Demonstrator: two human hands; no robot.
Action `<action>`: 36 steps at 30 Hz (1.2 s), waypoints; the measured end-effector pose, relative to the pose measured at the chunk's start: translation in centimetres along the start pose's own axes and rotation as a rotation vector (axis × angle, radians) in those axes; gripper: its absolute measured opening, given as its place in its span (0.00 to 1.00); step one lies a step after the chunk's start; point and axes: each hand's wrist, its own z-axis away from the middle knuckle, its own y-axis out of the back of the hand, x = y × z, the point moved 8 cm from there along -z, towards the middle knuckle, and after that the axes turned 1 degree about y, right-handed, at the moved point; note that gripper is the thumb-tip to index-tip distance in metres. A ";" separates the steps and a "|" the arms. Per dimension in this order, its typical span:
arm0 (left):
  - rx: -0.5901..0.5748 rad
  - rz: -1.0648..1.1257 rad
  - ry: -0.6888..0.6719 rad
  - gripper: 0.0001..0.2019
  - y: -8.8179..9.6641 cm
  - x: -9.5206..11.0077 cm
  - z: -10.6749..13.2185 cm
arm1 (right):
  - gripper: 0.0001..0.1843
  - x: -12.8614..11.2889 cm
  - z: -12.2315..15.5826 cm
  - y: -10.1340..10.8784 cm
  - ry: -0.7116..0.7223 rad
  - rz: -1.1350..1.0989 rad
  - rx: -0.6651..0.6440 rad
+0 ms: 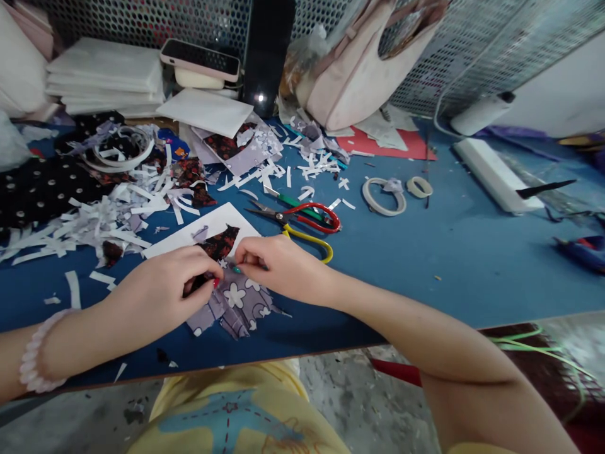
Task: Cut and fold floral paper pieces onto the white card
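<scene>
A lavender fabric piece (pixel 241 302) with white flowers and pleat-like folds lies near the table's front edge. My left hand (pixel 179 287), with a pale bead bracelet (pixel 40 353), pinches its upper left part. From the right, my right hand (pixel 278 265) pinches the same fabric near its top edge, close to the left fingertips. Just beyond my fingers a dark red-and-black fabric scrap (pixel 220 243) rests on a white sheet (pixel 201 224). Scissors (pixel 302 221) with one red and one yellow handle lie beyond my right hand, over a green-handled tool (pixel 288 200).
White paper strips (pixel 99 211) and fabric scraps heap at the left. At the back stand stacked white sheets (pixel 104 72), a phone (pixel 201 58) and a pale pink bag (pixel 359 69). Tape rolls (pixel 385 197) and a white box (pixel 496 173) lie to the right.
</scene>
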 end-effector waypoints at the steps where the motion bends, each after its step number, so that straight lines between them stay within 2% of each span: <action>1: 0.001 -0.011 0.010 0.12 0.0 -0.1 0.0 | 0.06 0.0 0.0 0.0 -0.002 0.001 -0.001; 11: 0.008 -0.119 0.007 0.15 -0.1 0.2 -0.1 | 0.07 -0.2 -0.2 0.1 0.003 0.000 0.008; 30: 0.017 -0.061 0.041 0.15 -0.1 0.0 -0.2 | 0.06 0.1 -0.3 0.5 -0.005 -0.114 -0.048; 36: 0.019 -0.101 0.022 0.16 -0.2 0.2 -0.2 | 0.06 0.0 -0.2 0.7 0.006 -0.077 -0.017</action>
